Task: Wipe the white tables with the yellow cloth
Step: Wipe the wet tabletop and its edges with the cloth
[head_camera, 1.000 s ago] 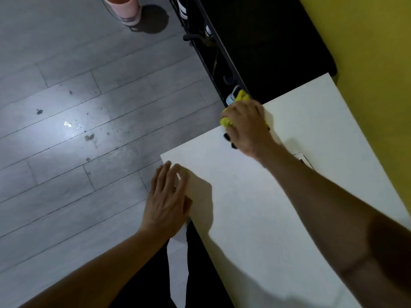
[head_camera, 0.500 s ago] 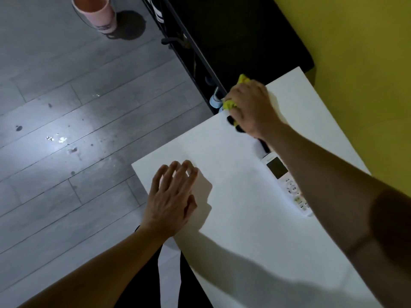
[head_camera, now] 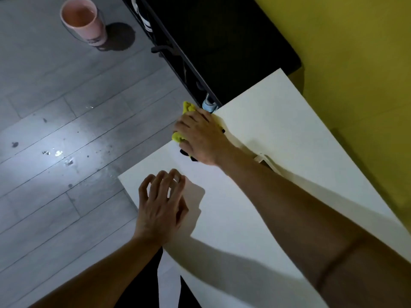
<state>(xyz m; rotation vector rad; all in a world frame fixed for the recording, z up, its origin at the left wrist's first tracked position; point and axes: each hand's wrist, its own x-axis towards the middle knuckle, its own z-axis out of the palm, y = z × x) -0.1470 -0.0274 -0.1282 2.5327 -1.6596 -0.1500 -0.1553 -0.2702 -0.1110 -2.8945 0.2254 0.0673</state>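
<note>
Both hands on white table (head_camera: pixel 278 134): right hand (head_camera: pixel 201 136) grips yellow cloth (head_camera: pixel 178 136) bunched at far-left edge, left hand (head_camera: pixel 161 203) w/ spread fingers holds nothing; best keep cloth flat, overlap strokes.

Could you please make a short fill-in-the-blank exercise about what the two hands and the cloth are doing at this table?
1. The right hand grips a cloth whose colour is ____.
2. The left hand rests on the ____ table, near its corner.
3. The pink cup stands on the ____.
4. The cloth lies at the table's ____, beside the grey floor.

Missing words: yellow; white; floor; edge
</note>
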